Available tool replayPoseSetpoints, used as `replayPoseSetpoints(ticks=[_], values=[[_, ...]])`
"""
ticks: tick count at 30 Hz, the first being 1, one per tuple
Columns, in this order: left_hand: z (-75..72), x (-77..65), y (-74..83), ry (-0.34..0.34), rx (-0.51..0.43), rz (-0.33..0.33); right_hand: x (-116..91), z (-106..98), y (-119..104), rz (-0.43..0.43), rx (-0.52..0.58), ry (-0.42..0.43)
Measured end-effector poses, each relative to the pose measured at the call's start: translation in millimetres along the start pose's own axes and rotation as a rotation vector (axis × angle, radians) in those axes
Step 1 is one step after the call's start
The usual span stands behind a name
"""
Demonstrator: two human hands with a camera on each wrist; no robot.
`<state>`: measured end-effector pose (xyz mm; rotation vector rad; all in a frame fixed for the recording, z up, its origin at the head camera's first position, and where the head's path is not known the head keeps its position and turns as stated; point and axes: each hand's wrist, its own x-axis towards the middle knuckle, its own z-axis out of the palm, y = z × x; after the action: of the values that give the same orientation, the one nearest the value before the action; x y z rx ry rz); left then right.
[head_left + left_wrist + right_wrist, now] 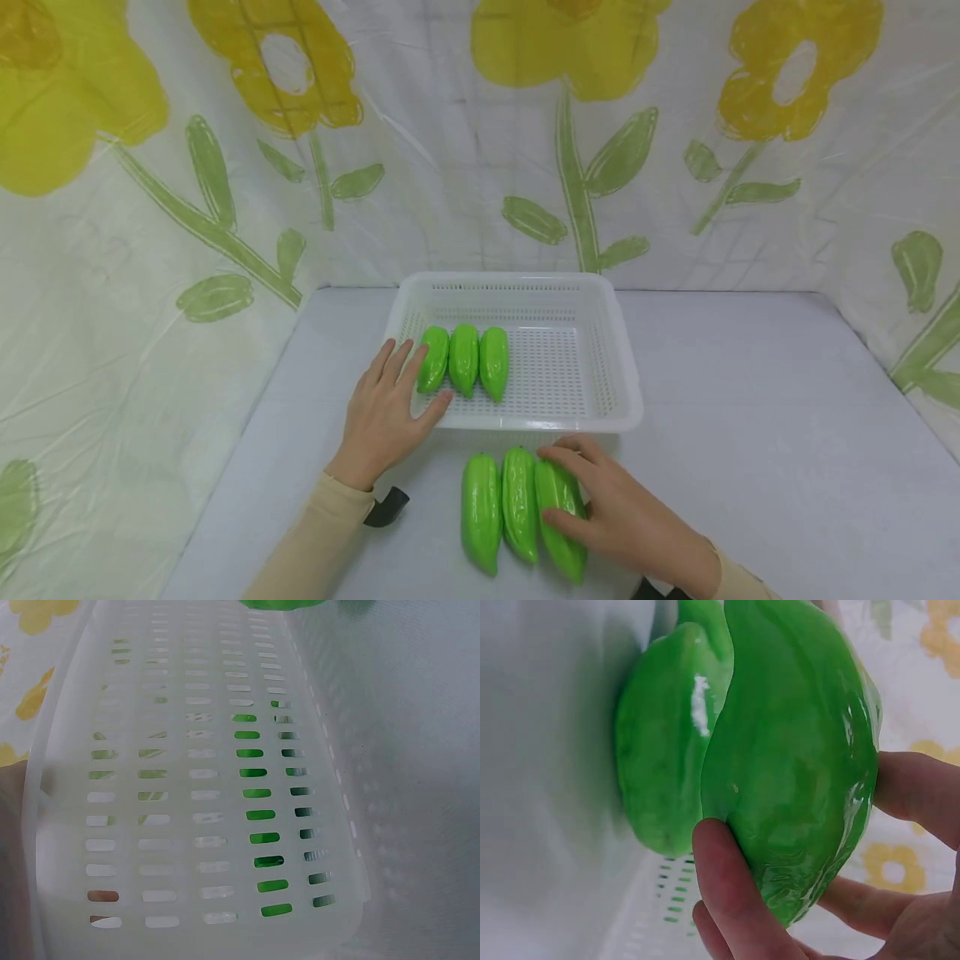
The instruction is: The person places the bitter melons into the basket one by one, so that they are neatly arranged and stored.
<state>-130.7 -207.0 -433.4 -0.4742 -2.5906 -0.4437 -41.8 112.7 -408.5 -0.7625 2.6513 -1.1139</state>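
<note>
Three glossy green, tapered pepper-like vegetables lie in a row on the table in front of the basket. My right hand point(611, 508) grips the rightmost green vegetable point(558, 500), thumb on one side and fingers on the other. The right wrist view shows that vegetable point(795, 750) up close, with a neighbouring one point(667, 750) behind it. Beside it lie the middle vegetable point(519, 504) and the left one point(481, 512). My left hand point(384, 421) is at the front left corner of the white basket point(628, 358), fingers spread and reaching over its rim.
Inside the basket, on its left side, three more green vegetables point(464, 360) lie side by side. The perforated basket wall point(180, 825) fills much of the left wrist view. Behind the pale table point(750, 433) hangs a flower-patterned curtain point(450, 167), which also runs along both sides.
</note>
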Motion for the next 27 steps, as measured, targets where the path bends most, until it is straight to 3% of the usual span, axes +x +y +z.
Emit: replayPoseSetpoints(ticks=[14,27], values=[[-0.3,-0.8,1.4,0.014,-0.001,0.010,1,-30,-15,-0.089,0.021,0.008],[-0.3,-1.3,1.1,-0.009,-0.001,-0.007,8,-49,-25,-0.096,0.020,0.018]])
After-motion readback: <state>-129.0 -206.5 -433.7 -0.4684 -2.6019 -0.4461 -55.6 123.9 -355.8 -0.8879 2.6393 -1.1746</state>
